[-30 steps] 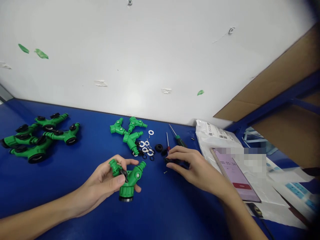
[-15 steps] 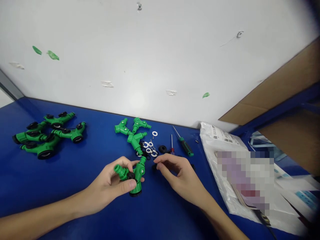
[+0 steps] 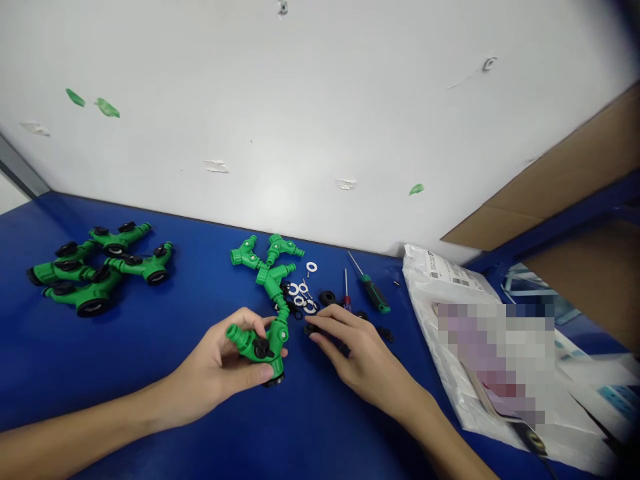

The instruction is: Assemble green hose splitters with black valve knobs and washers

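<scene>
My left hand (image 3: 217, 363) is closed around a green Y-shaped hose splitter (image 3: 278, 345), with its black-rimmed end pointing down. A black valve knob (image 3: 261, 348) sits on the splitter's left branch; the right branch shows a bare pale stub. Just right of the splitter, my right hand (image 3: 365, 357) pinches a small black part (image 3: 309, 329), probably another knob, partly covered by the fingers. Beyond both hands lie several green splitter bodies without knobs (image 3: 273, 283), white rings (image 3: 299, 301) and small screws (image 3: 308, 291).
Finished-looking green splitters with black knobs (image 3: 95, 293) lie at the left. A green-handled screwdriver (image 3: 375, 293) and a smaller red-handled one (image 3: 347, 300) lie behind my right hand, near black rings (image 3: 327, 298). A white plastic bag (image 3: 425, 320) covers the right side; a white wall (image 3: 275, 133) stands behind.
My left thumb has slid down off the knob, which shows more fully now. The right fingers have opened a little around the small black part and show more of it.
</scene>
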The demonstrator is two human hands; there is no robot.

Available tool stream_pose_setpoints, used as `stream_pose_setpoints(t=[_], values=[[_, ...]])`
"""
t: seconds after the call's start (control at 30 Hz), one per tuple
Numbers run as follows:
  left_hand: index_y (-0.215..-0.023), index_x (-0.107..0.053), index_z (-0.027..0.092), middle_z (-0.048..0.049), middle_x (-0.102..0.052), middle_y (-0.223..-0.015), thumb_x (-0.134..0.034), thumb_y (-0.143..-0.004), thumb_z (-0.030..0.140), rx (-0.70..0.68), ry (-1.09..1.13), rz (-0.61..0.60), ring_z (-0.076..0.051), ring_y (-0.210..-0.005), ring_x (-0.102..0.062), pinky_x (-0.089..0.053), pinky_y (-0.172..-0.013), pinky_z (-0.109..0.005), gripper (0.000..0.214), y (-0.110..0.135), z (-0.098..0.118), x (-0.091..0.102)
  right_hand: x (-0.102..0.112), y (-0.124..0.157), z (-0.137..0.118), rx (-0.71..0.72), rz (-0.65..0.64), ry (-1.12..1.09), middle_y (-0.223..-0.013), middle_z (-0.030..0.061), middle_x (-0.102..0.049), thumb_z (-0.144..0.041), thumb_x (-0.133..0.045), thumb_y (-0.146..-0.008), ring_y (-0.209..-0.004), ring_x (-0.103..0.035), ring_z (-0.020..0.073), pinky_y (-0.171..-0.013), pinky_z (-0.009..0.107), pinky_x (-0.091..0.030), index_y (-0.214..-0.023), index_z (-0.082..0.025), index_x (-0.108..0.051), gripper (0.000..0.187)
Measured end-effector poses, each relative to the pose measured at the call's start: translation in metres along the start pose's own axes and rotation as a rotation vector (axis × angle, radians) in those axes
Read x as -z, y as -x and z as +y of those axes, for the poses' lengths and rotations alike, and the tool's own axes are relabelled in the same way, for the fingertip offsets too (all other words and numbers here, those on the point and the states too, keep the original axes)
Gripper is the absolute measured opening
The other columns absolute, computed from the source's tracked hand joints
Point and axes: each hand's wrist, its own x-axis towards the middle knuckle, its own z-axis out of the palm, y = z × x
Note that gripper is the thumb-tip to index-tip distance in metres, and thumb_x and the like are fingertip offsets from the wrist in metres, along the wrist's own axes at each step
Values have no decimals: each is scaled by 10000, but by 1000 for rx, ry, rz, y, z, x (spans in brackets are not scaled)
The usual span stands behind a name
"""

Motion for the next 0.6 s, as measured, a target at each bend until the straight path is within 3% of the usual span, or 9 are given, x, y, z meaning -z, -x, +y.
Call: stream_pose_setpoints(t=[0.17,0.23,0.37,0.47,0.6], values=[[-1102,-501,279,-44,-569,-1322,-783,-805,276,-28,-110,49,-235,-1062,-689,-561,-876,-355,410,3,-1,-2,-13,-1,-10,-206,110,-594,-778,58,-722,-392,-587,-951,-632,-643,159,-563,278,-548,-1083,-173,-735,296],[-1198,-496,303,-44,-553,-1339,-789,-793,277,-63,-203,85,-234,-1111,-658,-530,-944,-369,501,4,-2,-3,-23,0,-16,-233,125,-695,-708,50,-718,-409,-592,-942,-563,-628,145,-524,267,-543,-1020,-158,-746,305],[-1380,-441,291,-68,-626,-1268,-793,-762,271,-50,-315,146,-242,-1107,-649,-521,-967,-382,712,6,-7,-7,-38,3,-24,-205,219,-570,-676,28,-716,-306,-600,-935,-566,-655,143,-548,246,-553,-988,-176,-739,197],[-1453,-414,219,-49,-708,-987,-802,-728,291,-31,-365,158,-233,-897,-697,-574,-825,-366,825,6,-9,-10,-41,5,-26,-151,283,-445,-692,18,-719,-238,-589,-934,-578,-673,142,-575,239,-562,-982,-192,-726,152],[-1462,-449,179,-39,-693,-896,-827,-676,296,-59,-399,192,-219,-790,-676,-580,-707,-335,880,5,-9,-10,-42,6,-28,-104,310,-395,-700,3,-727,-195,-576,-941,-596,-699,141,-590,222,-573,-984,-206,-692,124]])
